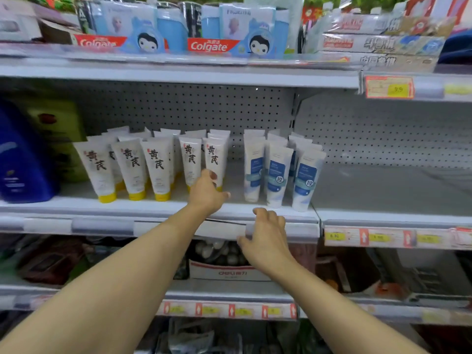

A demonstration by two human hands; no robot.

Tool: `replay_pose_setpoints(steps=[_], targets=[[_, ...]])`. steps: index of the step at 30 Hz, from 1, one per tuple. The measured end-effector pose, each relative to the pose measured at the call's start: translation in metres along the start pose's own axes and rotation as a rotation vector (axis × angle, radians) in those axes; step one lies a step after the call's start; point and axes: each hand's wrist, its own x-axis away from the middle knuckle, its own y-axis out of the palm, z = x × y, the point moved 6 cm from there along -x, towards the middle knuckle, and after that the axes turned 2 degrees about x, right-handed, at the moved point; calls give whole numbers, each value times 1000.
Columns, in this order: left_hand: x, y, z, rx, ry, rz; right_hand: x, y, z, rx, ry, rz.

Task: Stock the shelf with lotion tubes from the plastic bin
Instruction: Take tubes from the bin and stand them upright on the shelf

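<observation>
On the middle shelf (158, 204) stand several white lotion tubes with yellow caps (157, 167) in rows. To their right stand several white tubes with blue labels (277, 175). My left hand (207, 191) reaches onto the shelf, its fingers against the lower part of the rightmost yellow-capped tube (214, 159) and its thumb sticking out free to the right. My right hand (265, 236) is lower, at the shelf's front. Its fingers curl over the price rail (102, 226) and its thumb sits under it. The plastic bin is out of view.
A big blue bottle (23, 159) and a green pack (58, 129) stand at the shelf's left. A bare gap lies between the two tube groups. The shelf section on the right (390, 190) is bare. Toothpaste boxes (209, 46) fill the shelf above, and mixed goods the shelves below.
</observation>
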Motion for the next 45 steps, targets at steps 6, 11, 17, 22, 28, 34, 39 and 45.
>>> replay_pose_setpoints(steps=[6,11,17,22,28,34,39,45], targets=[[31,-80,-48,-98,-39,38,25,45,-49,56,-59,-189],[65,-147,-109,-213,-115,45,51,94,-96,76,-116,-328],[124,-215,-214,-330,-324,14,93,165,-161,132,-222,-487],[183,-257,-299,-393,-481,-60,133,230,-212,155,-315,-634],[254,-299,-388,-371,-675,-91,173,299,-260,198,-397,-760],[315,-316,-464,-271,-884,-32,195,362,-280,248,-456,-889],[346,-307,-511,-189,-1001,3,198,419,-283,317,-525,-992],[349,-287,-557,-77,-1073,132,192,500,-282,399,-645,-1128]])
